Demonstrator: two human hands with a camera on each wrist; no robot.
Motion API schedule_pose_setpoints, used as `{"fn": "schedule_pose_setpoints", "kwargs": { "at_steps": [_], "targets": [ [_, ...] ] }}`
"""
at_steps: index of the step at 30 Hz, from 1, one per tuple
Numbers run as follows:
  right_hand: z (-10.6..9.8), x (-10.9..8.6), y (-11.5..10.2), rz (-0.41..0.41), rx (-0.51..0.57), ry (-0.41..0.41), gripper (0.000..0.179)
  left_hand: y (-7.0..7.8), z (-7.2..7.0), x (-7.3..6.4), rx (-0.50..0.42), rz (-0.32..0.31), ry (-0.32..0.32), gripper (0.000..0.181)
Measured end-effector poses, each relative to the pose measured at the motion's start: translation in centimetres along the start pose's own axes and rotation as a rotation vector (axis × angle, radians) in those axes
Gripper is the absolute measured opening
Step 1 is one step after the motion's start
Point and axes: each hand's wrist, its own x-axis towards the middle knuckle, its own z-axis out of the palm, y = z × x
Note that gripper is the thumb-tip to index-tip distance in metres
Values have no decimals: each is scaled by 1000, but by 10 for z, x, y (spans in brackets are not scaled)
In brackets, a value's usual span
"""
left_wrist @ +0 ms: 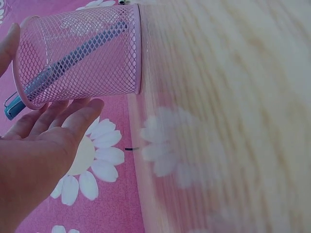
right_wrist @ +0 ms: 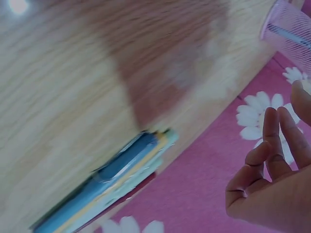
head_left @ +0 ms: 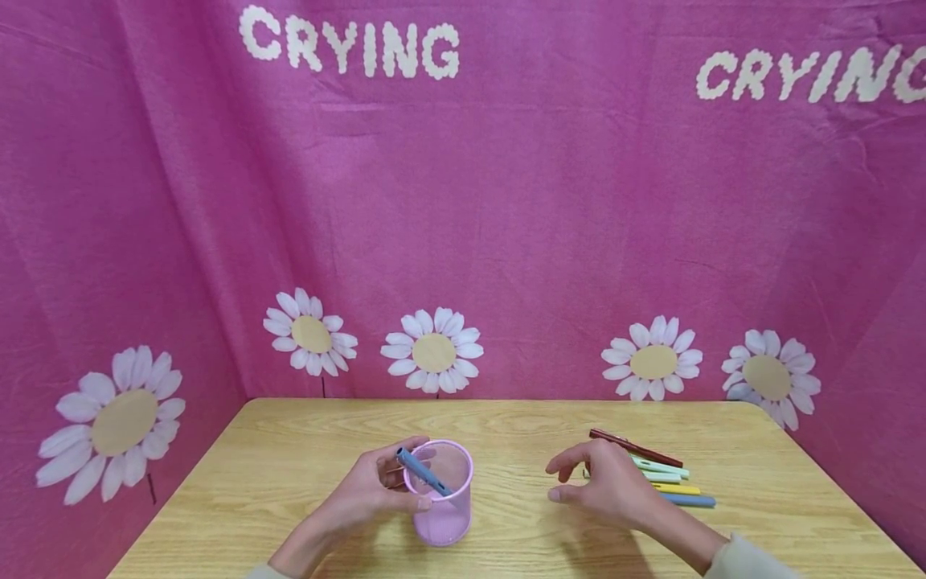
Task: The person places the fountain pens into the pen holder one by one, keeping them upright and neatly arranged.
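My left hand [head_left: 372, 486] holds a pink mesh pen cup [head_left: 443, 527] from its left side, thumb at the front near the rim and fingers behind. Inside the upright cup leans a single blue-grey pen [head_left: 423, 470], its capped end sticking out over the rim. The left wrist view shows this pen [left_wrist: 77, 58] through the mesh. To the right, my right hand [head_left: 608, 482] hovers above the table with bent fingers and nothing between thumb and fingertips. Just beyond and partly behind it lie a dark red pen [head_left: 637, 447], light green pens [head_left: 661, 467], a yellow pen [head_left: 680, 489] and a blue pen [head_left: 690, 500].
The wooden table [head_left: 506, 434] has a pink cloth [head_left: 535, 241] with printed daisies and white lettering hanging behind it and at its sides. Between the cup and the right hand lies bare wood. The loose pens lie side by side near the right of the table.
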Motion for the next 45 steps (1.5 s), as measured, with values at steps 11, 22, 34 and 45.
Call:
{"fn": "schedule_pose_setpoints", "kwargs": {
  "at_steps": [11, 22, 34, 45],
  "targets": [
    [-14, -22, 39, 50, -66, -10, 27, 1, 0, -1, 8, -9, 10, 83],
    [-26, -35, 61, 180, -218, -3, 26, 0, -1, -1, 3, -6, 12, 83],
    [-42, -40, 84, 276, -300, -24, 30, 2, 0, -1, 6, -20, 19, 83],
    [-47, -43, 98, 290, -340, -27, 29, 2, 1, -1, 12, -19, 23, 82]
  ]
}}
